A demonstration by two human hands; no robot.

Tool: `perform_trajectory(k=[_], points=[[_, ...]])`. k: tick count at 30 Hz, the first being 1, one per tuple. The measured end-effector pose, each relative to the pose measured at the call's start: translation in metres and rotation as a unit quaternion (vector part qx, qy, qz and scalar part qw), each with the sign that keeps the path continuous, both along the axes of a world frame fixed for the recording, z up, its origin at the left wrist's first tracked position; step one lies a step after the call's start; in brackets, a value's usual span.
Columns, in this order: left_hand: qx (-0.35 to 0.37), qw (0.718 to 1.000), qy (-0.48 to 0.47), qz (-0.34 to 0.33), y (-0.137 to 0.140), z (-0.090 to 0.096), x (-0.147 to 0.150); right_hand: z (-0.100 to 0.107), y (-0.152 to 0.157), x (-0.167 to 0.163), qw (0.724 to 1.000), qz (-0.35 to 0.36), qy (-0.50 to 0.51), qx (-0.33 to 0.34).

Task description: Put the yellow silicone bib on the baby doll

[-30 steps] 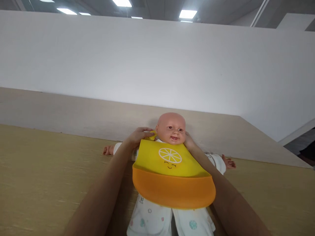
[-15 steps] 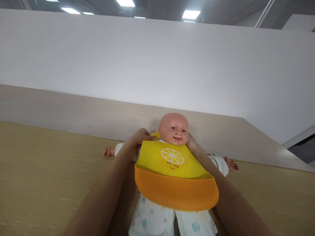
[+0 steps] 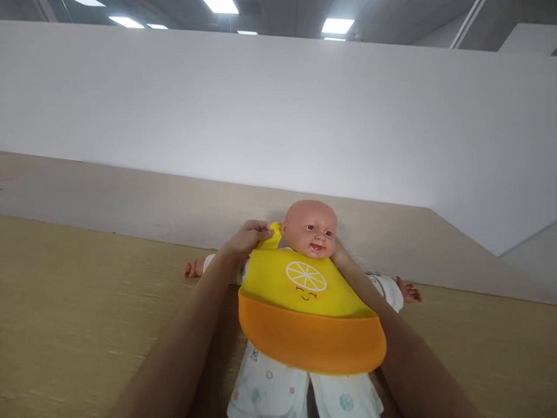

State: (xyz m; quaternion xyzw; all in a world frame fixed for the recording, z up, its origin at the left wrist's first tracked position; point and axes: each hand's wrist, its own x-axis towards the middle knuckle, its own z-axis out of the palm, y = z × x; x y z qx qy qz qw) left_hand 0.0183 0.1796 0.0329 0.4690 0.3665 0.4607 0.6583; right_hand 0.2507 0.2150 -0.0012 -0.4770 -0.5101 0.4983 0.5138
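A baby doll (image 3: 310, 223) in white patterned clothes lies face up, its arms spread wide. Over its chest is a yellow silicone bib (image 3: 278, 273) with a lemon slice print and an orange catch pocket (image 3: 311, 342). My left hand (image 3: 252, 235) pinches the bib's neck strap beside the doll's head, on the left of the view. On the other side my right hand (image 3: 342, 252) reaches in behind the head and neck. Its fingers are hidden there, so what they hold does not show.
The doll lies on a wooden surface (image 3: 87, 302). A pale raised board (image 3: 174, 200) runs along the back, just behind the doll's head. Above it stands a tall white partition (image 3: 261, 116), with ceiling lights beyond.
My left hand has lifted the neck strap up a little, so more of the strap shows beside the head. The doll's head has shifted slightly right.
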Motion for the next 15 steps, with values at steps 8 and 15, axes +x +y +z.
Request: perform_trajectory(k=[8, 15], points=[[-0.01, 1.0, 0.012, 0.0, 0.0022, -0.0015, 0.0012, -0.0014, -0.0025, -0.0008, 1.0, 0.009, 0.01, -0.027], [0.012, 0.999, 0.042, 0.029, 0.0056, 0.0002, 0.007, -0.0019, 0.0016, -0.0017, 1.0, 0.004, 0.022, -0.018]])
